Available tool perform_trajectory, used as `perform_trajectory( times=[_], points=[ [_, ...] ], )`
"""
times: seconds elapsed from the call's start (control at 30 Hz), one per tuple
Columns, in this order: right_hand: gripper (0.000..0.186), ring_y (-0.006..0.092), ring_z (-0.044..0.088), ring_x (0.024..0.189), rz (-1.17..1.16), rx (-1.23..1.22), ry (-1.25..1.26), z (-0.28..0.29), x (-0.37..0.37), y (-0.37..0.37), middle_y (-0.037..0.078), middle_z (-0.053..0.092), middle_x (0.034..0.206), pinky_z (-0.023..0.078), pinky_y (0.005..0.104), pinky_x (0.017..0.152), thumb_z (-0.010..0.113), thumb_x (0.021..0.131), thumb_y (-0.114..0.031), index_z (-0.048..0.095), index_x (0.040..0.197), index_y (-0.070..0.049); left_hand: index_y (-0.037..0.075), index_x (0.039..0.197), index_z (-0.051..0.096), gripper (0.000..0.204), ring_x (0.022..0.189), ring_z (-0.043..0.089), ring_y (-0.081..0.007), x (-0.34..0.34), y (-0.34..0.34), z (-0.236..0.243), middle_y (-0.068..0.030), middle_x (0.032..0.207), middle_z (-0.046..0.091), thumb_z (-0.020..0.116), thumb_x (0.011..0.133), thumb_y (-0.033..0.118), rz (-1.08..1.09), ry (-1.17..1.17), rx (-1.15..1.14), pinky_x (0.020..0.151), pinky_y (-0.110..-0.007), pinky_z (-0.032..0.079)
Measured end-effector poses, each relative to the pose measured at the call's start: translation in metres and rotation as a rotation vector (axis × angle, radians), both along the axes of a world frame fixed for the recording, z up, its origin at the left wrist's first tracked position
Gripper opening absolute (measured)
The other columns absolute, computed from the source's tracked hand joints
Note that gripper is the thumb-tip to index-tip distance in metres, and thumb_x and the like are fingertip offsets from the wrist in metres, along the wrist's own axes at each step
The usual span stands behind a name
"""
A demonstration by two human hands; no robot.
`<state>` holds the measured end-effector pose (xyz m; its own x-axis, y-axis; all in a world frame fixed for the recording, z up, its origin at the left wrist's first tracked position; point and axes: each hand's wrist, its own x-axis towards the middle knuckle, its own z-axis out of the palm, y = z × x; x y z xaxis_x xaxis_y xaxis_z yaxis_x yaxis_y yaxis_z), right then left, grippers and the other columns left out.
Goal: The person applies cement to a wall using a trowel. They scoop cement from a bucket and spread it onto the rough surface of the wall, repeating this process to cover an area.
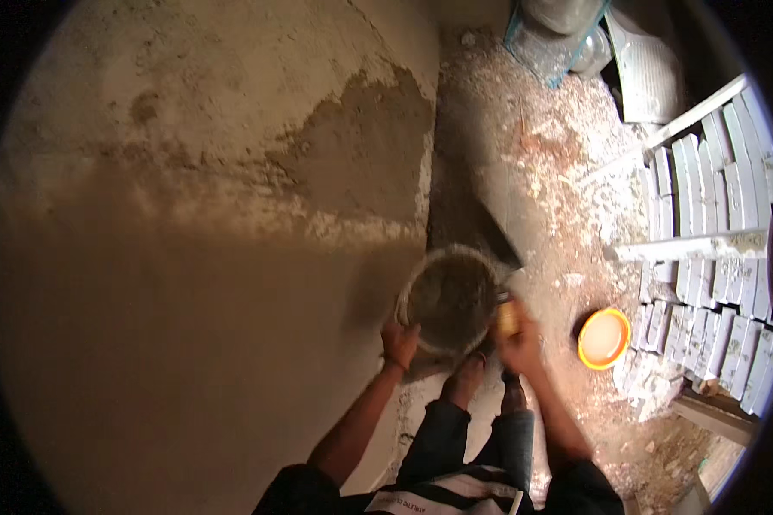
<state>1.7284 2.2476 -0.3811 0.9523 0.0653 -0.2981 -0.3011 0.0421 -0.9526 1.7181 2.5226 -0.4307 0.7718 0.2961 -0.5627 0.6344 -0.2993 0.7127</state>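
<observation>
A round, pale-rimmed tub [452, 302] of grey-brown wet mortar is in front of me, just above my feet. My left hand [399, 343] is closed on its near left rim, thumb over the edge. At the tub's right side, my right hand [519, 338] is wrapped round the yellowish handle [508, 318] of what looks like a trowel. A dark, narrow blade shape [498, 238] lies beyond that hand, angled away to the far left. Motion blur and shadow hide how blade and handle join.
A plastered wall [189, 343] fills the left, with a darker damp patch [352, 150] near its corner. To the right, an orange basin [604, 339] of cloudy liquid sits on the debris-strewn floor [567, 180]. Stacked white slabs [704, 257] and timber line the far right; bags [567, 39] lie beyond.
</observation>
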Motion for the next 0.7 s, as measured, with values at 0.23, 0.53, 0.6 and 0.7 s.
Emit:
perform_trajectory(
  times=[0.23,0.53,0.6,0.7],
  points=[
    [0.064,0.0399,0.066,0.076,0.657,-1.04,-0.189,0.042,0.016,-0.068,0.026,0.065,0.09,0.055,0.0457,0.067,0.054,0.084,-0.007,0.037,0.145,-0.012,-0.002,0.138,0.046,0.064,0.094,0.065,-0.0244,0.06,-0.023,0.054,-0.021,0.109,0.068,0.069,0.078,0.004,-0.372,-0.259,0.252,0.079,-0.034,0.052],
    [0.059,0.03,0.068,0.076,0.701,-1.33,-0.453,0.007,-0.015,-0.015,0.022,0.066,0.099,0.054,0.036,0.057,0.049,0.088,-0.011,0.035,0.145,0.0,-0.001,0.135,0.05,0.057,0.101,0.064,-0.022,0.076,-0.074,0.127,-0.0165,0.116,0.066,0.06,0.079,-0.003,-0.363,-0.281,0.133,0.084,-0.034,0.05],
    [0.058,0.0308,0.068,0.076,0.581,-1.23,-0.568,0.031,-0.016,-0.035,0.022,0.066,0.098,0.054,0.0343,0.055,0.05,0.088,-0.012,0.037,0.144,0.0,0.0,0.132,0.053,0.054,0.105,0.063,-0.0217,0.066,-0.092,0.149,-0.0188,0.115,0.067,0.059,0.078,-0.002,-0.357,-0.161,0.339,0.085,-0.033,0.049],
    [0.055,0.0313,0.068,0.077,0.488,-1.278,-0.637,0.039,0.007,-0.052,0.023,0.066,0.099,0.055,0.0362,0.055,0.05,0.088,-0.012,0.04,0.142,-0.001,0.004,0.131,0.056,0.054,0.096,0.065,-0.0206,0.068,-0.101,0.129,-0.0198,0.104,0.069,0.06,0.078,0.001,-0.498,-0.279,0.309,0.082,-0.033,0.05]
  ],
)
